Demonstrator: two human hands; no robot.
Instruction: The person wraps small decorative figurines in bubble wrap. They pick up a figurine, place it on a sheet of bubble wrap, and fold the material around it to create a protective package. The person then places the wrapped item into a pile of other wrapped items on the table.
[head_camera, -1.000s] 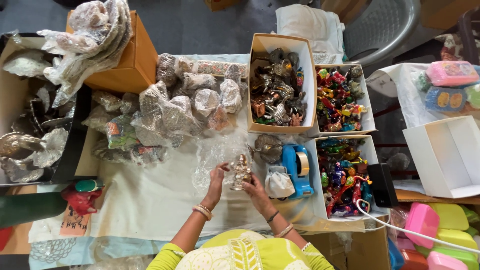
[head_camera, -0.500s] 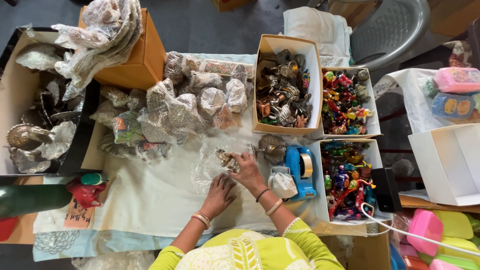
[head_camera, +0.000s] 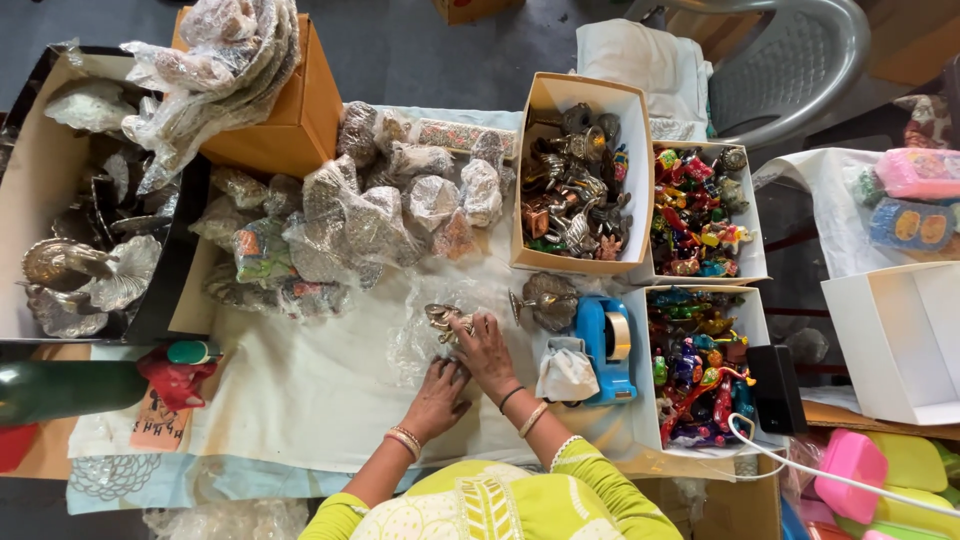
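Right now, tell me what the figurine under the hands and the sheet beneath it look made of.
Figurine: apparently metal, silvery-gold with a polished glint.
Sheet: seemingly clear thin plastic film, crinkled and shiny, with the white cloth showing through.

Right hand (head_camera: 487, 352) covers part of the metal figurine (head_camera: 445, 320); wrapped pieces (head_camera: 350, 215) at eleven o'clock blur under plastic.

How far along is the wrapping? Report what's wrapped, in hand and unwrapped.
Done: a pile of plastic-wrapped figurines lies on the cloth. In hand: the right hand and left hand press a small metal figurine onto a clear plastic sheet. Left: unwrapped figurines fill the cardboard box and white trays.
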